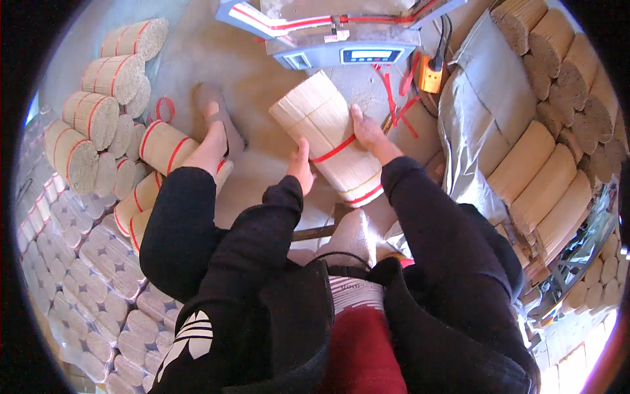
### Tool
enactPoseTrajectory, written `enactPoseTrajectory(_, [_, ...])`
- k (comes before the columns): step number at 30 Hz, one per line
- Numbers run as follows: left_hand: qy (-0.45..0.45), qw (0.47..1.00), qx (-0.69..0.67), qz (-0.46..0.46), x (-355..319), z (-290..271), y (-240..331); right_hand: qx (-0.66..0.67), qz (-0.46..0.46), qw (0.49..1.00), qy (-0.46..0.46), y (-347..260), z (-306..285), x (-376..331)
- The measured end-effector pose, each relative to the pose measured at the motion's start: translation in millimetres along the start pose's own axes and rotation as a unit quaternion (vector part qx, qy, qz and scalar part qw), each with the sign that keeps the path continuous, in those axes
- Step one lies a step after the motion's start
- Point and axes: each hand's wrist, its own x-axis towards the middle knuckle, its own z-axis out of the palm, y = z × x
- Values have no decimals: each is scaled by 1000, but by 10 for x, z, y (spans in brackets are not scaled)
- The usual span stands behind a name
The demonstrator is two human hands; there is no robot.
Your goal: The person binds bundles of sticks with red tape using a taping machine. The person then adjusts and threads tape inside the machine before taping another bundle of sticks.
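Observation:
A thick bundle of thin pale wooden sticks [316,111] is held at a slant in front of me, between my two hands. Two red straps cross its near half, one at the middle and one close to the near end. My left hand [302,168] presses against its left side, its thumb pointing up along the sticks. On the right side, my right hand [369,133] grips the bundle by the middle red strap [333,150]. The fingers of both hands are partly hidden behind the bundle.
Beyond the bundle stands a grey machine [340,56] with a lit display. Loose red straps [396,105] and an orange power socket [430,77] lie to its right. Strapped bundles [113,77] are stacked at left; unstrapped ones [525,157] sit past a grey sheet [489,85].

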Motion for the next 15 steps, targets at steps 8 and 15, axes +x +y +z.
enactPoseTrajectory(8, [-194,963,-186,32,-215,-5,-132,5,-16,1000,24,-153,96,-415])
enactPoseTrajectory(15, [-224,947,-191,127,-731,133,178,14,-128,986,102,-536,-180,-842])
